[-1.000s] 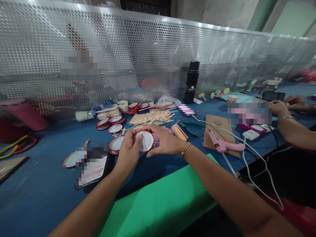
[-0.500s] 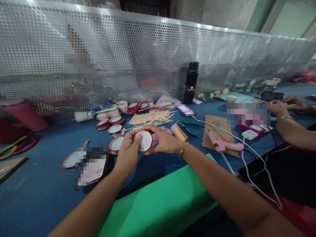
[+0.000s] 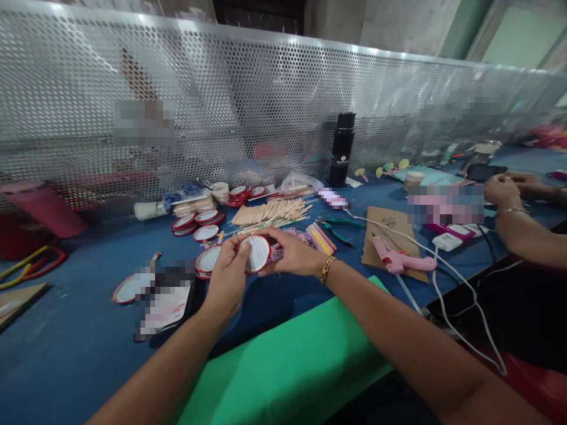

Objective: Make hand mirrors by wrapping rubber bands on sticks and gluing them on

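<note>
A green sheet (image 3: pixel 292 360) lies close by. Above the blue table (image 3: pixel 66 348), the left hand (image 3: pixel 228 274) and right hand (image 3: pixel 295 254) pinch a round red-rimmed disc (image 3: pixel 257 252) by its edges. It looks light and thin, so hold the rim. Farther off lie wooden sticks (image 3: pixel 270 209).

The glue gun (image 3: pixel 401 260) lies on cardboard (image 3: pixel 390 235) right of the stick pile (image 3: pixel 271 211), bottle (image 3: pixel 341 149) behind.
</note>
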Available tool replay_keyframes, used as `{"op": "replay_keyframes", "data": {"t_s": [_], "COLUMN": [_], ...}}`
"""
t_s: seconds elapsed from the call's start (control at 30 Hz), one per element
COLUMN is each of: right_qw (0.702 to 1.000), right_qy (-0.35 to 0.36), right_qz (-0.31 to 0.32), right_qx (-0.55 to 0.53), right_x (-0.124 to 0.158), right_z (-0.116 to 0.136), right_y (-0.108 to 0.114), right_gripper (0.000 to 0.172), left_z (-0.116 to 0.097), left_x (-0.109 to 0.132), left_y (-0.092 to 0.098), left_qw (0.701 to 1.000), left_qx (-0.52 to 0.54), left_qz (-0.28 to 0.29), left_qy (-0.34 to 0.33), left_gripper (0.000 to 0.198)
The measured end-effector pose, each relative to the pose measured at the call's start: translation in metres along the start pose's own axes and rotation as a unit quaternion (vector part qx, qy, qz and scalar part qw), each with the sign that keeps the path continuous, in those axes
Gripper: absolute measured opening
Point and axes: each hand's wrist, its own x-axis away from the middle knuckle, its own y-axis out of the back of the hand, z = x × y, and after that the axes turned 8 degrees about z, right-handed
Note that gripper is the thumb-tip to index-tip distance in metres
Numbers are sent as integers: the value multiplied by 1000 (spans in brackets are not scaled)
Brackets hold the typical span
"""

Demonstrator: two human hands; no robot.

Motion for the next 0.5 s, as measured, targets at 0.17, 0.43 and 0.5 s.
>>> {"op": "replay_keyframes", "data": {"t_s": [0.17, 0.43, 0.5], "right_qw": [996, 950, 936], "right_qy": [-19, -126, -172], "right_qz": [5, -74, -126], "right_qx": [-83, -275, -280], "right_x": [-1, -3, -3], "right_z": [-6, -7, -7], "right_y": [0, 1, 3], "right_gripper": [58, 32, 25], "left_z": [-4, -5, -6], "left_x": [2, 3, 4], "left_y": [-3, -3, -3], "left_qw": [998, 998, 999], "left_qx": [50, 47, 29], "left_qz": [9, 35, 40], "left_qy": [24, 13, -2], "left_gripper": [24, 20, 19]}}
